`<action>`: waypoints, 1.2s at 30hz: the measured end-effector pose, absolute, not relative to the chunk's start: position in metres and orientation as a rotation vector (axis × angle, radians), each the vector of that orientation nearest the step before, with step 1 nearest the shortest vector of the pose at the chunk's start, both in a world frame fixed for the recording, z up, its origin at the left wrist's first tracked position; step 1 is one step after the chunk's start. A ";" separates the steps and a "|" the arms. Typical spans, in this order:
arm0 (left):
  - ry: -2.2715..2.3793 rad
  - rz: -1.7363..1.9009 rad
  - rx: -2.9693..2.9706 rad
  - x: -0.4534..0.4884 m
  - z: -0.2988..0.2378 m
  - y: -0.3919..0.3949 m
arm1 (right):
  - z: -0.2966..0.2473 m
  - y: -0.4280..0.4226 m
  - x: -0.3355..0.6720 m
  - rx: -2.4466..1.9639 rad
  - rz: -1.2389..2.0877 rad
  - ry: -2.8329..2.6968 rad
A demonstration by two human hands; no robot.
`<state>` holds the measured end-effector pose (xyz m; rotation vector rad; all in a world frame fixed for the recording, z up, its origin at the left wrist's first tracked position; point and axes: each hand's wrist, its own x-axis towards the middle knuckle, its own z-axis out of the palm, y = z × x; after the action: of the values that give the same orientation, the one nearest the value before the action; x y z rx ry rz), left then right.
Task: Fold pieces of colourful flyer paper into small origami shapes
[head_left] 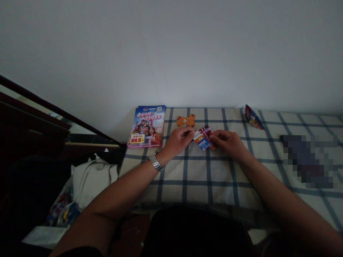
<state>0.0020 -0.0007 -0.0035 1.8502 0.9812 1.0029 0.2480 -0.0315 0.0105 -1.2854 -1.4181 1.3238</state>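
Observation:
My left hand point(179, 140) and my right hand point(226, 141) both pinch a small folded piece of printed paper point(203, 137), red, white and blue, held just above the checked tablecloth point(209, 175). The left fingers grip its left edge and the right fingers its right edge. A metal watch point(155, 161) sits on my left wrist.
A stack of colourful flyers point(147, 125) lies at the table's far left corner. An orange bear-shaped cutout point(185, 120) lies beyond my hands. A folded paper shape point(253, 117) stands at the far right. A blurred dark patch point(311, 160) lies right. Bags point(88, 178) sit on the floor left.

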 end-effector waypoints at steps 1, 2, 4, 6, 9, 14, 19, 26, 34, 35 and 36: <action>0.960 1.007 1.853 0.002 -0.004 -0.001 | 0.011 -0.032 0.248 -1.285 1.339 -1.422; 0.942 1.004 1.855 0.003 -0.004 0.000 | 0.011 -0.032 0.248 -1.285 1.356 -1.425; 0.927 0.995 1.866 0.004 -0.004 0.000 | 0.010 -0.033 0.248 -1.290 1.384 -1.423; 0.932 0.999 1.879 0.004 -0.004 0.000 | 0.009 -0.033 0.248 -1.296 1.403 -1.423; 0.932 1.008 1.890 0.004 -0.004 0.001 | 0.008 -0.033 0.249 -1.291 1.406 -1.453; 0.911 1.004 1.869 0.003 -0.006 0.001 | 0.007 -0.033 0.250 -1.282 1.392 -1.524; 0.903 0.962 1.886 0.004 -0.005 0.000 | 0.008 -0.033 0.249 -1.290 1.379 -1.588; 0.894 0.984 1.877 0.004 -0.002 -0.001 | 0.010 -0.035 0.248 -1.305 1.372 -1.587; 0.906 1.002 1.821 0.004 -0.003 0.000 | 0.012 -0.035 0.248 -1.268 1.260 -1.666; 0.903 0.992 1.824 0.004 -0.003 -0.001 | 0.012 -0.035 0.248 -1.269 1.251 -1.682; 0.900 0.987 1.827 0.004 -0.003 -0.001 | 0.012 -0.035 0.249 -1.271 1.244 -1.695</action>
<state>0.0043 -0.0012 -0.0030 1.8274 0.8998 0.9869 0.2488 -0.0345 0.0117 -1.2712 -1.6947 1.2443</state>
